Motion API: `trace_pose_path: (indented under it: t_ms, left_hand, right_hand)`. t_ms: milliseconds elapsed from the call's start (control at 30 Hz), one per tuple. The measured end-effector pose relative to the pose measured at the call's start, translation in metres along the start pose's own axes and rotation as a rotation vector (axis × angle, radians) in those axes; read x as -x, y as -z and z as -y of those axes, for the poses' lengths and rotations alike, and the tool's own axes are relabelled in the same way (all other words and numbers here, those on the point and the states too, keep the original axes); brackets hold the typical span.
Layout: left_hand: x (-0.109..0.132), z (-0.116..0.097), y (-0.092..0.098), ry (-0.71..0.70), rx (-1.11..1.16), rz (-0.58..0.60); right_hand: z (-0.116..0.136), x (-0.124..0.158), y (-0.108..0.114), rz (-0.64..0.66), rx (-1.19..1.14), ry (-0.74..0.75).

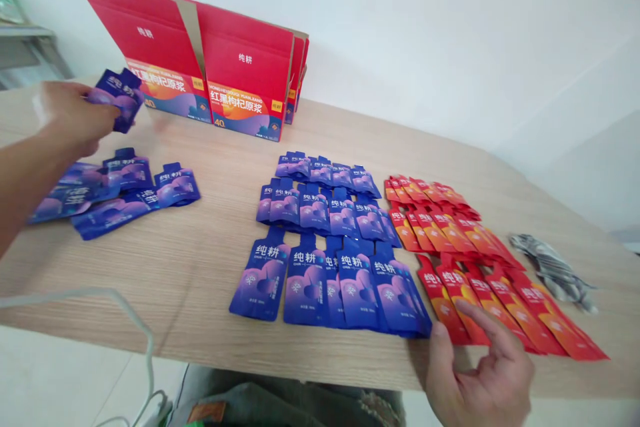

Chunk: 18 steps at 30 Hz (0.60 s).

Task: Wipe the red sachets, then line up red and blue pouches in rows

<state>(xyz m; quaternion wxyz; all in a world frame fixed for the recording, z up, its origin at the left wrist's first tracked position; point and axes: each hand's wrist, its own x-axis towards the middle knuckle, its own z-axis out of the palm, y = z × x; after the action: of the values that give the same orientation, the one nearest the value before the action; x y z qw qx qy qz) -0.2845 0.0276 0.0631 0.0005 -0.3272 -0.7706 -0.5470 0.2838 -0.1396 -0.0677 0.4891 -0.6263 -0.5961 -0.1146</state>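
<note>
We are seeing a wide bare strip of counter (200,260) lying open between the loose blue pouches (120,197) at left and the rows of blue pouches (325,240) at centre. Red boxes (220,73) are standing upright along the far edge, blocking the back left. Red pouches (470,253) are crowding just beside the blue rows, leaving no gap. A grey crumpled wrapper (553,270) is lying near them at right. Bare counter is running behind all the rows. A white cable (125,320) is crossing the near edge.
</note>
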Motion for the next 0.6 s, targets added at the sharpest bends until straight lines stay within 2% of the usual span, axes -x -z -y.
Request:
trace_pose_path:
  t_ms: [33,67,167,267,300,367,433,500,600]
  left_hand:
    - [0.017,-0.012,0.003,0.064,0.027,-0.002]
    - [0.038,-0.023,0.007,0.141,0.137,0.049]
    - [0.118,-0.045,0.021,0.054,0.464,0.321]
    - [0.21,-0.047,0.034,0.008,0.701,0.607]
    - [0.239,-0.046,0.037,0.005,0.753,0.697]
    - [0.29,-0.043,0.04,-0.008,0.782,0.865]
    - [0.328,-0.042,0.04,-0.027,0.776,0.956]
    - [0.353,-0.044,0.039,-0.042,0.762,1.003]
    - [0.374,-0.045,0.041,0.036,0.752,1.083]
  right_hand:
    - [0.002,-0.001,0.0,-0.009,-0.006,0.039]
    - [0.003,-0.002,0.001,-0.016,-0.016,0.084]
    - [0.013,-0.01,0.006,-0.023,-0.06,0.244]
    - [0.036,-0.025,0.014,0.053,-0.228,0.303]
    - [0.047,-0.031,0.015,0.135,-0.314,0.264]
    - [0.069,-0.044,0.013,0.387,-0.503,0.105]
    - [0.088,-0.058,0.004,0.664,-0.663,-0.084]
    - [0.1,-0.069,-0.01,0.844,-0.769,-0.219]
    - [0.102,-0.076,-0.028,0.924,-0.776,-0.255]
